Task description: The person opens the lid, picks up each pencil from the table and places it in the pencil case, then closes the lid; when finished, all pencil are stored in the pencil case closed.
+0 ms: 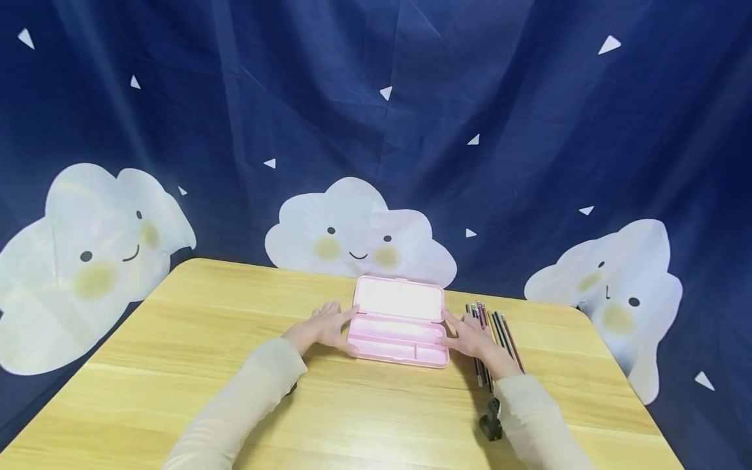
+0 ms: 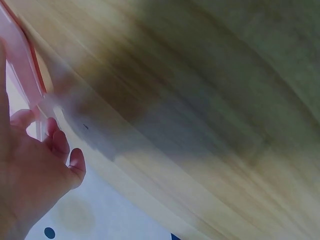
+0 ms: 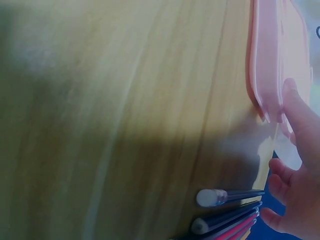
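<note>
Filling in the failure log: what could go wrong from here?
1) The pencils lie loose close to the right hand; pulling back could scatter them.
2) The pink case has its lid open, a hand at each end; swinging it shut could pinch.
3) If the left hand pushes harder than the right, the case might slide.
</note>
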The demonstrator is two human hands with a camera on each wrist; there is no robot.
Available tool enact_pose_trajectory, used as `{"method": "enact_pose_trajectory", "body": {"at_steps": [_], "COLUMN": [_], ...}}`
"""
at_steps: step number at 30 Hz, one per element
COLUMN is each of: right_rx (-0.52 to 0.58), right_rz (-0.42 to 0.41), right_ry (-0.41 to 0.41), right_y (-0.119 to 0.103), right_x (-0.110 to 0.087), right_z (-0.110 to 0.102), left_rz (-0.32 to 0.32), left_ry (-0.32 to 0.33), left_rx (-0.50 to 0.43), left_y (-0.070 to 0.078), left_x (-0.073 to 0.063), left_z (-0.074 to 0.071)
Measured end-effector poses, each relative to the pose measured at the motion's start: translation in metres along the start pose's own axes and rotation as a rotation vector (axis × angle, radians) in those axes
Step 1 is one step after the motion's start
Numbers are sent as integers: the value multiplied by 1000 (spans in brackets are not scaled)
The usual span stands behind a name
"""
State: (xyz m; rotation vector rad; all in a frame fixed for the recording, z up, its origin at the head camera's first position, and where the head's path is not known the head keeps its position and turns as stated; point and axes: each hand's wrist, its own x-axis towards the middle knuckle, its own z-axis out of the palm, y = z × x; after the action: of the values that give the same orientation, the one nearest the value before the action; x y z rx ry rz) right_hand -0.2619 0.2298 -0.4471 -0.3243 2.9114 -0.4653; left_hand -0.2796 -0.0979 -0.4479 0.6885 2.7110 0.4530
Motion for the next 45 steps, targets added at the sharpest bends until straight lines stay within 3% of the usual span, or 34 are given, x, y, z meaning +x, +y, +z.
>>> {"method": "enact_pose_trajectory", "body": {"at_steps": [6,15,25,34,45], "right_rx": [4,23,238,287,315], "right_rz": [4,-47,-174,-153,-125], "right_ry": [53,136,210,321,335], "right_y": [1,2,23,47,79], "right_x": [-3,-8,-21,-34,-51], "right_z": [4,9,0,-7,-19], "left_rz": [-27,-34,-42,-51,-54], "left_ry": [-37,-24,0,-12,-20], "left_rx": [25,66,59,45,38], "left_y": [1,4,8,10,11], "left_x": [1,0,-2,-1,-2], "left_z": [-2,-1,-1,-1,-3]}}
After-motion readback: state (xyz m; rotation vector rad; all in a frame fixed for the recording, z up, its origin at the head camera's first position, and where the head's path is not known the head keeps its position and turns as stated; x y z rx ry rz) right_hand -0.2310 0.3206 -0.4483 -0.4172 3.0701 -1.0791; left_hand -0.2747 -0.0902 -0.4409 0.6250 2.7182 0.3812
